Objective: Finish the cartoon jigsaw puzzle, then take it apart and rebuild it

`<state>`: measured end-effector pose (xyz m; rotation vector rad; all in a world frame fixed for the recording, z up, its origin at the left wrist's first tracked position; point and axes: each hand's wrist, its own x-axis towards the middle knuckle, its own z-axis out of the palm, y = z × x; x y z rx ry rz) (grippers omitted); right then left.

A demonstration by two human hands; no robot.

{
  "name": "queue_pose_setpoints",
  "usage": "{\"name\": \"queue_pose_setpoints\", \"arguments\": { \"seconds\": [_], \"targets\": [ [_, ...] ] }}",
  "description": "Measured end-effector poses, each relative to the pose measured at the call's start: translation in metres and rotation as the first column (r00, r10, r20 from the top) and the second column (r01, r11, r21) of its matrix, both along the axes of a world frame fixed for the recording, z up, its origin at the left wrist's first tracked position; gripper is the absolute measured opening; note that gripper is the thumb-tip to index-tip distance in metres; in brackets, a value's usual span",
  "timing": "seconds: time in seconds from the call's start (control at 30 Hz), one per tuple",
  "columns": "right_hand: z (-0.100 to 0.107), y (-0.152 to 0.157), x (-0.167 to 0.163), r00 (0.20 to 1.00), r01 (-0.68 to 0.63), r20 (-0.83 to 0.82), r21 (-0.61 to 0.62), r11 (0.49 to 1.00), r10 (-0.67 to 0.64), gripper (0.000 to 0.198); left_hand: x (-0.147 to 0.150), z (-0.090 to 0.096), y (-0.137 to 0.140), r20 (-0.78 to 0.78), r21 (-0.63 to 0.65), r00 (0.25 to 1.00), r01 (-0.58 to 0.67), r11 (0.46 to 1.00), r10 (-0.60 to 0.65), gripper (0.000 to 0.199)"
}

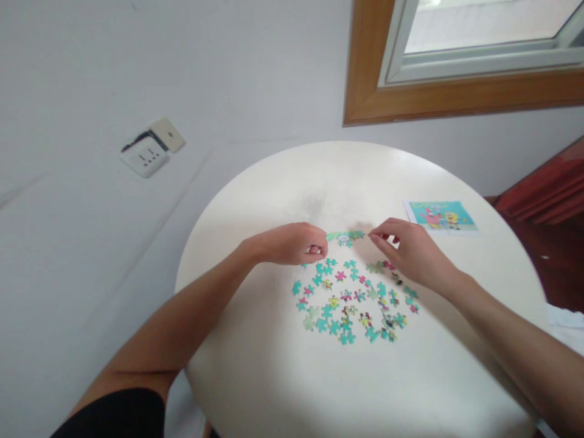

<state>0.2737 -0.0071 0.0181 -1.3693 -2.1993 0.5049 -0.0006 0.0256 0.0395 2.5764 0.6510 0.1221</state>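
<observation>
A short joined strip of jigsaw puzzle, green with a pale figure in its middle, lies on the round white table. My left hand is curled closed at the strip's left end; its fingertips are hidden, so what they hold, if anything, does not show. Just off the right end, my right hand has thumb and forefinger pinched together; anything between the tips is too small to make out. Loose jigsaw pieces in teal, pink and yellow are spread below both hands, on the near side of the strip.
A printed reference picture with cartoon figures lies at the table's right back. Beyond the table stand a wall with a socket and a wood-framed window. Red cloth hangs at the far right.
</observation>
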Motion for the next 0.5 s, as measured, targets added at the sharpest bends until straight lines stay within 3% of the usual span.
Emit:
{"name": "queue_pose_setpoints", "arguments": {
  "seconds": [0.33, 0.5],
  "targets": [
    [-0.004, 0.007, 0.007, 1.0, 0.021, -0.01, 0.022, 1.0, -0.021, 0.024, -0.007, -0.013, 0.015, -0.028, 0.078, 0.993, -0.111, 0.991, 0.114, 0.011],
    [-0.004, 0.018, 0.017, 0.995, 0.097, 0.014, 0.072, 0.993, -0.098, 0.023, -0.013, -0.028, 0.033, 0.068, 0.067, 0.933, -0.358, 0.931, 0.353, 0.021]
  ]
}}
